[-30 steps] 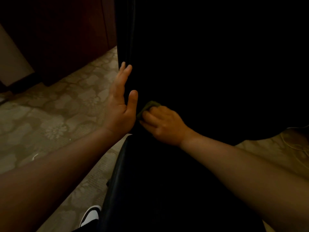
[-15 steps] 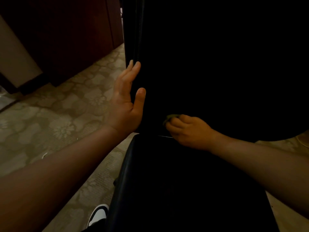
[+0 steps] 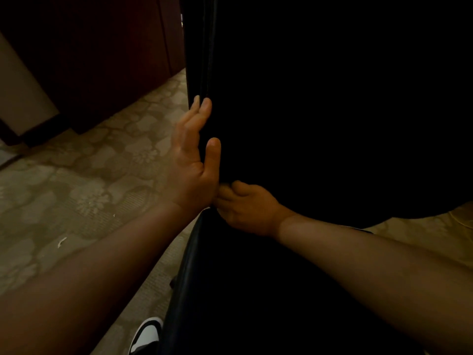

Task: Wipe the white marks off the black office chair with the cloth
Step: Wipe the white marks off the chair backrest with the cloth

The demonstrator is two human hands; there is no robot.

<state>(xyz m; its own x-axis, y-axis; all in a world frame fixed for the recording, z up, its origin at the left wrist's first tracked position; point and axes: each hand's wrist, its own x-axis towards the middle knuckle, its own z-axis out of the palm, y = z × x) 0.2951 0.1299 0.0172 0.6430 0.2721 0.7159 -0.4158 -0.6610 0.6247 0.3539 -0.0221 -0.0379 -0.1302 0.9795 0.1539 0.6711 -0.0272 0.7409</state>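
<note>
The head camera looks down at a black chair (image 3: 320,124) in a dim room. The chair fills most of the picture. Its tall back stands up at the top and its seat lies flat at the bottom. The chair is so dark that no white marks show on it.

The left hand (image 3: 192,160) is open and flat. Its fingers (image 3: 202,108) are straight, close together and point up. The palm lies against the left edge of the chair back, and the thumb rests on the front of the back. This hand grips nothing.

The right hand (image 3: 245,206) is low down, where the chair back meets the seat, near the left side. It touches the heel of the left hand. Its fingers are curled in tight, like a fist, and press into the corner. The cloth is not clear to see here; it is too dark to tell if it is inside the curled fingers.

Both bare arms reach in from the bottom of the picture.

The floor (image 3: 84,180) to the left has a pale flower pattern. A small white scrap (image 3: 61,241) lies on it. A black and white shoe (image 3: 147,334) shows at the bottom, just beside the seat. A dark wooden cabinet (image 3: 102,60) stands at the top left.
</note>
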